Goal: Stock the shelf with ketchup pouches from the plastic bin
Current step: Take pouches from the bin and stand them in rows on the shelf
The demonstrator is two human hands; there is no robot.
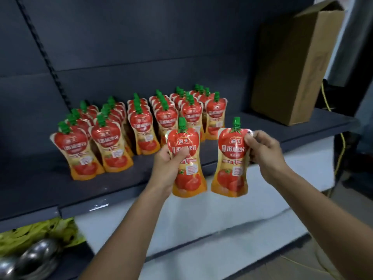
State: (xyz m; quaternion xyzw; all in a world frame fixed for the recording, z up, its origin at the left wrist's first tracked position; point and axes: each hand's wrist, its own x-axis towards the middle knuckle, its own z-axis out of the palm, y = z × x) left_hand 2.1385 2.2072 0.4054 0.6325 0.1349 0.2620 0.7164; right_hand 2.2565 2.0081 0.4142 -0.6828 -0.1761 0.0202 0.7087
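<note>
Down in the lower left corner, under the shelf, some shiny metal bowls and a heap of yellow-green stuff can be made out, too blurry to call. Up on the dark shelf, a good batch of ketchup pouches is already stood upright in roughly six files running front to back, green caps up, labels facing out. So a fair chunk of the stocking looks done, though plenty of bare shelf is left in front and to either side.

Moving right, one pouch is gripped around its waist by the left hand, fingers wrapped closed on it. Just beside it, a second pouch is pinched at its upper right edge by the right hand, fingers shut on the foil. Both are held in the air in front of the shelf's lip, not yet set down.

Far right, a cardboard box is stood on the shelf, top flap open; its contents can't be seen. The plastic bin isn't in view, so how many pouches are left can't be told.
</note>
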